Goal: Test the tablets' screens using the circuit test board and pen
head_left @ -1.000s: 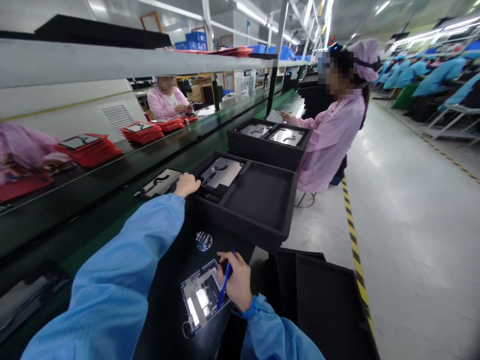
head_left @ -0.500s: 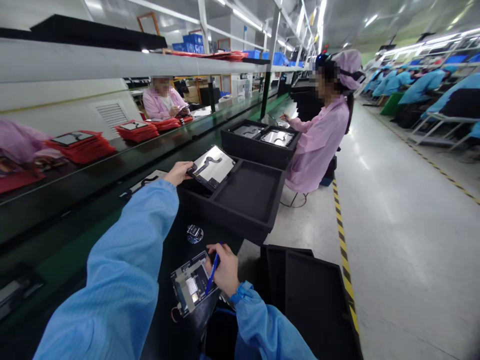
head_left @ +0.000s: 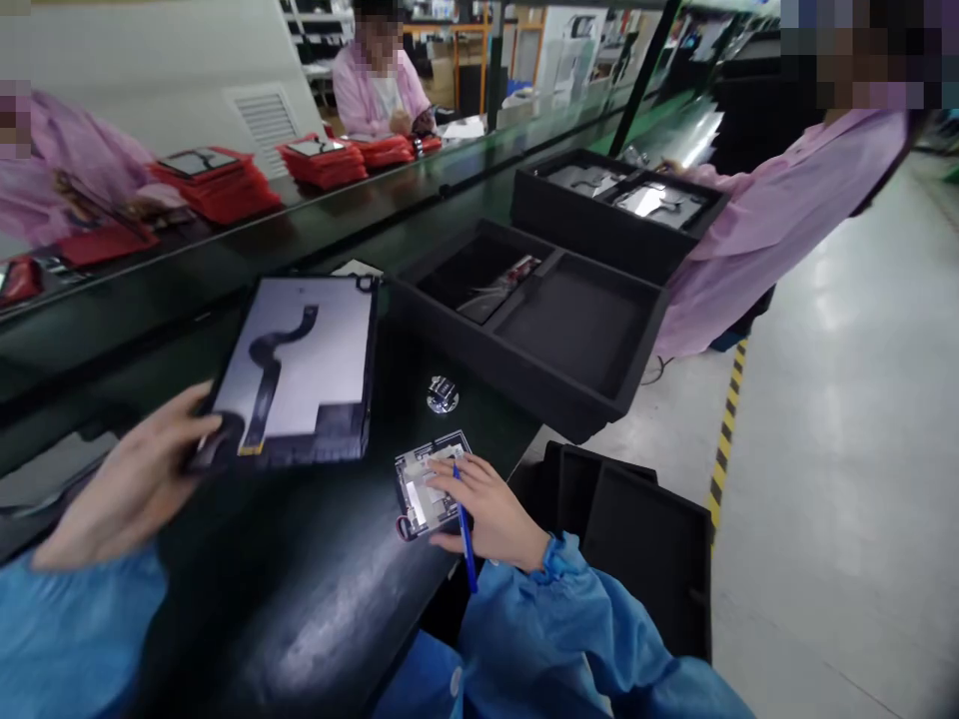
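My left hand (head_left: 142, 464) grips the lower left corner of a display panel (head_left: 330, 350), whose silvery back with a dark curved ribbon cable faces me. The panel is held tilted above the dark work surface. My right hand (head_left: 498, 514) holds a slim blue pen-like tool (head_left: 466, 544) between its fingers. Its fingertips rest over a flat electronic assembly (head_left: 420, 499) with light tape, bare inner parts and a small wire loop at its lower left. The fingers hide part of this assembly. Just beyond it lies a small shiny round item with a dark label (head_left: 443, 392).
A black two-compartment tray (head_left: 591, 389) stands ahead, with red and clear bits in its left compartment. Behind it a second black tray (head_left: 614, 225) holds panels, beside a co-worker in pink (head_left: 794, 200). More black trays (head_left: 644, 539) are low at right. Red stacks (head_left: 225, 190) lie across the line.
My left hand has brought the panel out of the near tray, back to the left and closer to me. My right hand has moved over the assembly, and the blue tool's lower end now points towards me.
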The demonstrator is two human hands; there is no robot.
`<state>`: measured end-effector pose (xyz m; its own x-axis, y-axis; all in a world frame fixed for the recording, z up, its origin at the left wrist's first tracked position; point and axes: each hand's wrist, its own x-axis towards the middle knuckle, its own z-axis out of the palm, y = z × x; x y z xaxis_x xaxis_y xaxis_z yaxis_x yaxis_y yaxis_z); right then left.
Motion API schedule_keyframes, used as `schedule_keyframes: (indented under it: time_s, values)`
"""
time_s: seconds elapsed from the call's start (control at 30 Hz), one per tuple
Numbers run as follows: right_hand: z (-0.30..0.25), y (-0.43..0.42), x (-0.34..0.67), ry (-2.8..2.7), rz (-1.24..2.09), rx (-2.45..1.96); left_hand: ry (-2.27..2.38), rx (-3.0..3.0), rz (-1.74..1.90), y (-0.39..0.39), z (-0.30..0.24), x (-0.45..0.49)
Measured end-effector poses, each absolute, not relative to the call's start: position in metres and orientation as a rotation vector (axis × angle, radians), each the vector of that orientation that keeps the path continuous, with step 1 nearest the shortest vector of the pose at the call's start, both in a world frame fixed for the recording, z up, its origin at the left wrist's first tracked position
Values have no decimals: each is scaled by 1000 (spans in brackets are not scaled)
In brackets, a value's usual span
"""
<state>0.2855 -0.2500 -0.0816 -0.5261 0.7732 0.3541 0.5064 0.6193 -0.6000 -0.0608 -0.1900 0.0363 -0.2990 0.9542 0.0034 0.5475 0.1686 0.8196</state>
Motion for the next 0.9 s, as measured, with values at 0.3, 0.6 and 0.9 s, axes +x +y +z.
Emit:
schedule_keyframes:
  time_s: [0.3,0.6,0.9]
  values:
    - [-83,-231,284,-2358,575,-1118,1855,789,948,-293,-67,-73]
    - [-81,-225,290,-2129,578,-1200,1762,1093,572,-294,-68,-61]
    - [-33,-247,247,-1617,937,-1269,2047,2319,482,-263,-72,-57]
